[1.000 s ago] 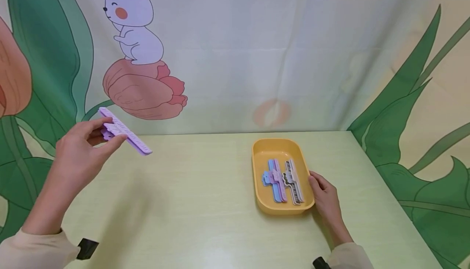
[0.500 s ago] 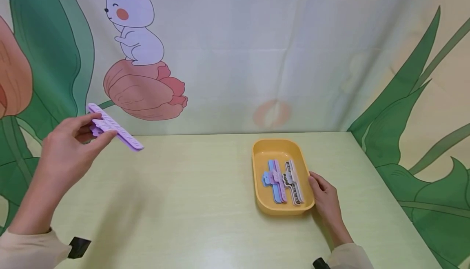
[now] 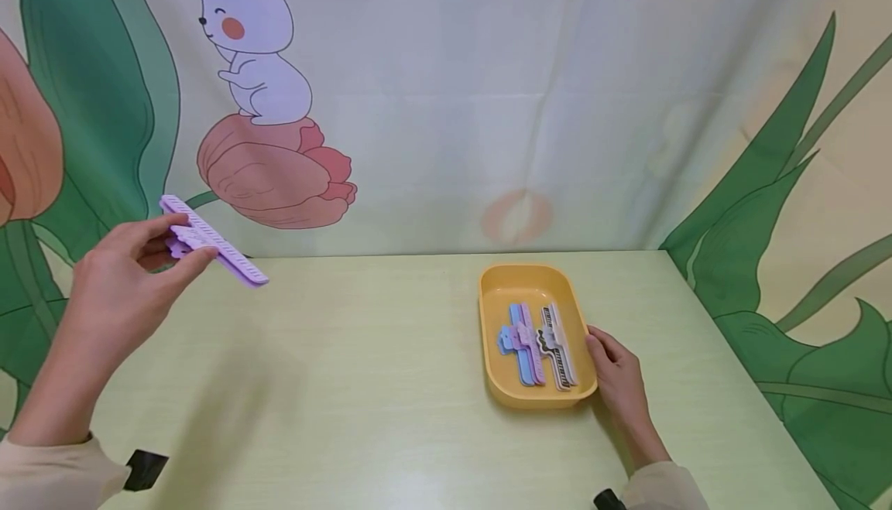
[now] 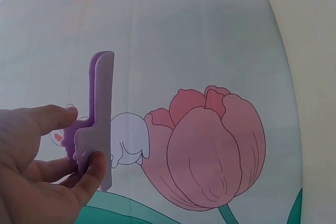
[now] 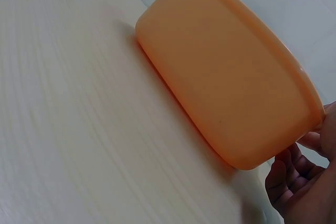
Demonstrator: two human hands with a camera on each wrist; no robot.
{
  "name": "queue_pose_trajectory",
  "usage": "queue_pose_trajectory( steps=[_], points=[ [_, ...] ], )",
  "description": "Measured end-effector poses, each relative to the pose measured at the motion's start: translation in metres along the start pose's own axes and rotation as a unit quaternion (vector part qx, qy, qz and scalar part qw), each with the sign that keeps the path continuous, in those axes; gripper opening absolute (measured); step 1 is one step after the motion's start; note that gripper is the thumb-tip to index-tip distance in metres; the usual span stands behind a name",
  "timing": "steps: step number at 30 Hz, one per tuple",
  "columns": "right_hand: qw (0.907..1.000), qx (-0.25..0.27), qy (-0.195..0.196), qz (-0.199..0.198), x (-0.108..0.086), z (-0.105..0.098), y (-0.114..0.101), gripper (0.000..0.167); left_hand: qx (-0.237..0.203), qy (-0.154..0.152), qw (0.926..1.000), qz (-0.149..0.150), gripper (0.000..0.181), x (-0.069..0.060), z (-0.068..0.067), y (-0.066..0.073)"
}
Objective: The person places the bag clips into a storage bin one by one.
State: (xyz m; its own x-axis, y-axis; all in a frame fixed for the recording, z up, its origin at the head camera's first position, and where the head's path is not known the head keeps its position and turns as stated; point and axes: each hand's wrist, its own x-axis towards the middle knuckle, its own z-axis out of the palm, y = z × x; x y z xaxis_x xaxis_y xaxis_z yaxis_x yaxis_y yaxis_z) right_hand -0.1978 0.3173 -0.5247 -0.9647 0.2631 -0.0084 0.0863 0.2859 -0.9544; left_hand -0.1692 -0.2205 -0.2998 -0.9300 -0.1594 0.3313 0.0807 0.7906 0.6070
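Note:
In the head view my left hand [image 3: 121,285] pinches a long purple plastic clip [image 3: 216,243], held above the table's left side. Seen from the left wrist, the clip [image 4: 104,108] has two long bars; thumb and fingertips press its shaped grip tabs. My right hand [image 3: 619,377] grips the right rim of a yellow tray [image 3: 502,285] standing on the table. In the right wrist view, curled fingers [image 5: 294,174] lie at the outer wall of the tray [image 5: 220,77]. Inside the tray lie a blue clip [image 3: 525,372], a purple clip [image 3: 538,371], a black-and-white patterned clip [image 3: 563,374] and a pale clip [image 3: 567,363].
The pale wooden table [image 3: 362,355] reaches back to a printed curtain [image 3: 432,107] with a rabbit and tulips. Its right edge runs diagonally beside green printed leaves [image 3: 759,247]. A shadow of the left arm falls on the left part of the tabletop.
My left hand has moved left with the purple clip, slowing over the last half second. The right hand, the tray and the clips inside have stayed in place.

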Motion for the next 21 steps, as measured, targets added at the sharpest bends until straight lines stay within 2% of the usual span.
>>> queue_pose_trajectory(
  steps=[6,14,21],
  points=[
    [1.0,0.002,0.001,-0.004,0.0,-0.001,0.001,0.05,-0.004,-0.011,0.9999,0.002,0.063,-0.001,0.004,0.002],
    [1.0,0.004,0.001,-0.007,0.001,-0.001,0.002,0.05,-0.023,-0.043,0.9988,0.002,0.066,0.0,0.01,0.006],
    [0.9999,0.01,0.001,-0.006,0.001,-0.001,0.003,0.049,-0.033,-0.048,0.9981,0.02,0.065,0.0,0.02,0.012]
  ],
)
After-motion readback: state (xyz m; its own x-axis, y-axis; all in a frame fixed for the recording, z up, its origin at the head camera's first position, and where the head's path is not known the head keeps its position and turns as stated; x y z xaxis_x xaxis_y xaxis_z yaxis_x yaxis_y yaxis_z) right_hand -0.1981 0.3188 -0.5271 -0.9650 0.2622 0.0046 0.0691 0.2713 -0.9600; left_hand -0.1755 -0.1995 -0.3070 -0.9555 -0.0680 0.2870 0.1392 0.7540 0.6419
